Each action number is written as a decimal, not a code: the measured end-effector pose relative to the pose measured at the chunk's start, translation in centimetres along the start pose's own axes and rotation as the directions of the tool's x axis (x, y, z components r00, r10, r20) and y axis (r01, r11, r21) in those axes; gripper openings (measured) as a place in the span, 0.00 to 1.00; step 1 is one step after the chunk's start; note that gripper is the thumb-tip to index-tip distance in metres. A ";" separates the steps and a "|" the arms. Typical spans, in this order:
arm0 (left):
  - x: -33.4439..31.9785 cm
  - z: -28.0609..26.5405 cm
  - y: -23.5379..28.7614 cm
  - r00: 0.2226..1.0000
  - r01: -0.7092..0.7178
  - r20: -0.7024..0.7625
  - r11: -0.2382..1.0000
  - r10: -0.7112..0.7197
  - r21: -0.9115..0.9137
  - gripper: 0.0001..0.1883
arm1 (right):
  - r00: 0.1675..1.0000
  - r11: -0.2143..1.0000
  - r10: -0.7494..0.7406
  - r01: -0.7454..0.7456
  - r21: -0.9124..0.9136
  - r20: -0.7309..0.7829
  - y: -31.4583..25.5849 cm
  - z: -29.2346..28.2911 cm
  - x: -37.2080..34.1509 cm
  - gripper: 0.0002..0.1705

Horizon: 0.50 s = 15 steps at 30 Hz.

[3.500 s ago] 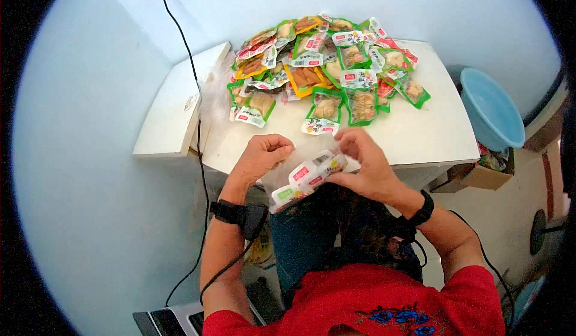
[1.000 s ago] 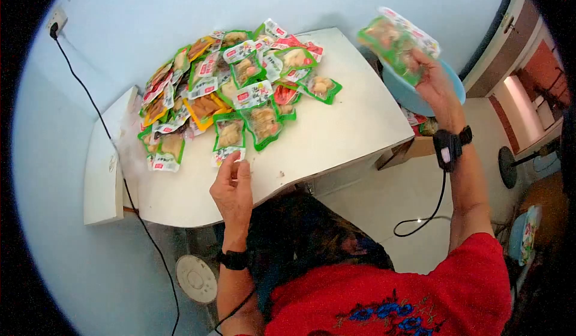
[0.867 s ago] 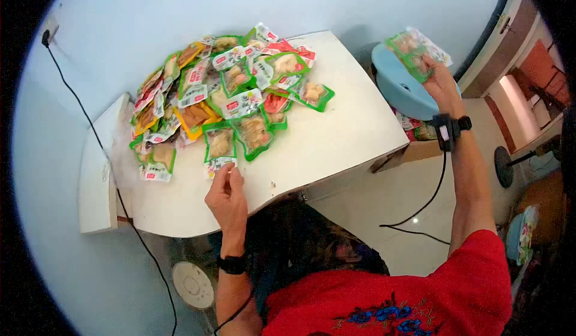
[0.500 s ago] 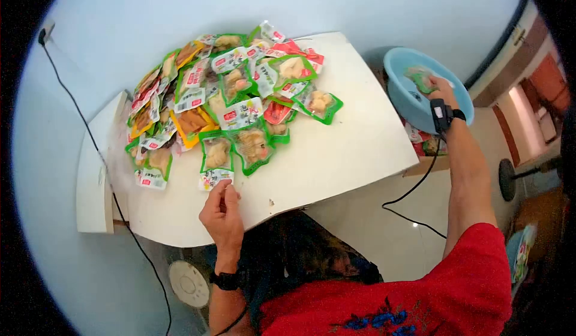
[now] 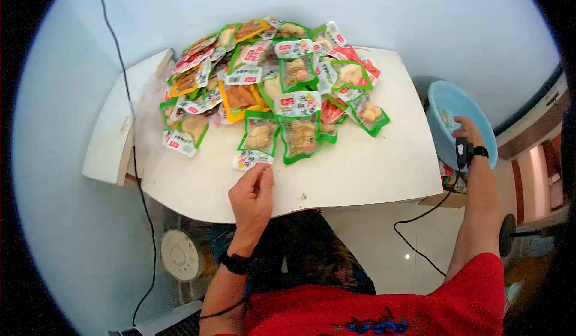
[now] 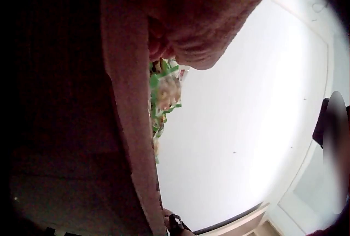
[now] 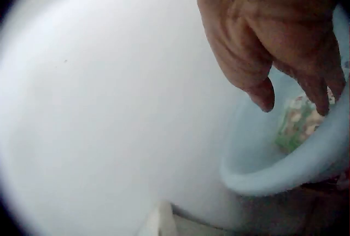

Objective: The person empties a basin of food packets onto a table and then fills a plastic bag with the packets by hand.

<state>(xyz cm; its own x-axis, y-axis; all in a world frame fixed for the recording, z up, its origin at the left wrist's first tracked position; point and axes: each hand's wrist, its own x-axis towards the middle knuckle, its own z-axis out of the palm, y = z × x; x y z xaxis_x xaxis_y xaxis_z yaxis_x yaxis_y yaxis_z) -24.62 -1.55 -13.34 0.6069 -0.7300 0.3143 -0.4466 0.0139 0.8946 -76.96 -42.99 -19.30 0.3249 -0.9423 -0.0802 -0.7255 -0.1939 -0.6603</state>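
At the table's front edge, the fingertips of my left hand (image 5: 251,198) are at the label end of a green-edged snack packet (image 5: 260,137), thumb close to the index finger. I cannot tell whether they pinch it. My right hand (image 5: 471,133) reaches down into a light blue basin (image 5: 437,90). In the right wrist view, its thumb stands apart from its loosely bent fingers. Below those fingertips, a green and clear packet (image 7: 295,129) lies inside the basin. The left wrist view shows the left hand (image 6: 202,22) in shadow, with packets (image 6: 167,91) beyond it.
A large heap of sealed food packets (image 5: 243,96) covers the back of the white table (image 5: 384,162). A board (image 5: 111,132) stands at the table's left side, and a black cable (image 5: 133,126) hangs before it. A cardboard box (image 5: 450,199) sits under the basin.
Earlier, both hands held a clear bag with packets. The right hand then carried packets rightward and lowered them into the basin, where its fingers have loosened. The left hand stays by the same packet.
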 end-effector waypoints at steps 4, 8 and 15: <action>-0.4 -0.6 -0.7 0.998 -0.016 -0.054 1.000 0.016 0.009 0.10 | 0.978 0.774 0.092 0.048 0.631 -0.187 -12.9 2.7 0.8 0.26; -0.2 -1.1 -1.0 0.991 0.134 -0.005 0.974 -0.137 -0.183 0.11 | 0.975 0.685 -0.034 0.184 0.705 -0.221 -30.3 9.1 -4.9 0.22; 0.3 -3.8 -1.6 0.966 0.258 0.108 0.883 -0.234 -0.391 0.13 | 0.823 0.580 -0.562 0.321 0.749 0.083 -44.9 22.3 -13.3 0.15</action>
<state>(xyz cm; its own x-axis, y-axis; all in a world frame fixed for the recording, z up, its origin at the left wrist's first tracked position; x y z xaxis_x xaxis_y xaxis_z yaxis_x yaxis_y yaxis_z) -21.18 0.81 -13.47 0.6202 -0.7822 0.0597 0.0192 0.0912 0.9956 -35.17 -15.62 -5.26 0.7251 -0.6443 0.2431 0.1374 -0.2105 -0.9679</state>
